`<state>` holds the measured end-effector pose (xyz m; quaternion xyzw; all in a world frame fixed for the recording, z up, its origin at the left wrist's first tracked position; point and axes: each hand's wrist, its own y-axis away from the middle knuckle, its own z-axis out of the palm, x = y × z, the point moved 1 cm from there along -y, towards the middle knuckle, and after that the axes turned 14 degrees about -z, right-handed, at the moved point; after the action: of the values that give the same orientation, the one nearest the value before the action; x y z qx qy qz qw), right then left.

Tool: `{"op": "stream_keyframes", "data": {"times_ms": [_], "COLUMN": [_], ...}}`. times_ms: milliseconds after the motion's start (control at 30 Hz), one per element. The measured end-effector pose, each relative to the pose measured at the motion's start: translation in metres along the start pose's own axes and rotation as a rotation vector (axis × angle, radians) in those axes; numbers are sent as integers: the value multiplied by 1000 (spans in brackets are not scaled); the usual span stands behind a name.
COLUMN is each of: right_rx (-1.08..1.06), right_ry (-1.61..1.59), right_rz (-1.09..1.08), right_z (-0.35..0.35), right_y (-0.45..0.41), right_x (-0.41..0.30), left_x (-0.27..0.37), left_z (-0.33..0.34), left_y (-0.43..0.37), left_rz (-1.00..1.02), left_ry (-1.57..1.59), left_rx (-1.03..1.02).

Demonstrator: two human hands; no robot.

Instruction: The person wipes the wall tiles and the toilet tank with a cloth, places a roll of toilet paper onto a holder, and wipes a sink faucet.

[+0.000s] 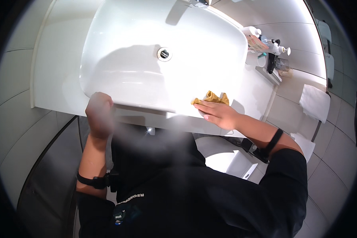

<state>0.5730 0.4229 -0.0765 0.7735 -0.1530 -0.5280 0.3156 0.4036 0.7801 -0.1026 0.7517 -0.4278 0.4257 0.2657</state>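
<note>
A white ceramic washbasin [131,38] with a metal-rimmed drain [164,54] lies before me. My right hand [221,116] presses a crumpled yellow-brown cloth [213,96] onto the basin's front right rim, fingers pointing left. The cloth bunches up beyond the fingers; part of it is hidden under them. At the front left corner of the basin, my left hand [99,116] is curled into a fist by the rim. No object shows in it, and a pale blur covers part of it. Whether it touches the rim is unclear.
A chrome faucet [200,3] is at the top edge. Pump bottles [276,49], a cup [257,59] and other toiletries crowd the counter's right end. White towels [315,102] hang on the right wall. A toilet [223,160] sits below the counter, near my right elbow.
</note>
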Motion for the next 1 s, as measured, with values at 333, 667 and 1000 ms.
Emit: {"op": "stream_keyframes", "data": {"times_ms": [333, 667, 1000], "right_rx": [-53, 174, 881], "right_ry": [1120, 1047, -916], "right_rz": [364, 403, 81], "right_z": [-85, -91, -14], "right_y": [-4, -7, -19], "right_x": [55, 96, -13], "left_x": [-25, -29, -4], "left_z": [15, 14, 7], "left_y": [-37, -35, -43], "left_rz": [14, 56, -199], "left_ry": [-619, -537, 11], "left_rx": [-142, -156, -600]}}
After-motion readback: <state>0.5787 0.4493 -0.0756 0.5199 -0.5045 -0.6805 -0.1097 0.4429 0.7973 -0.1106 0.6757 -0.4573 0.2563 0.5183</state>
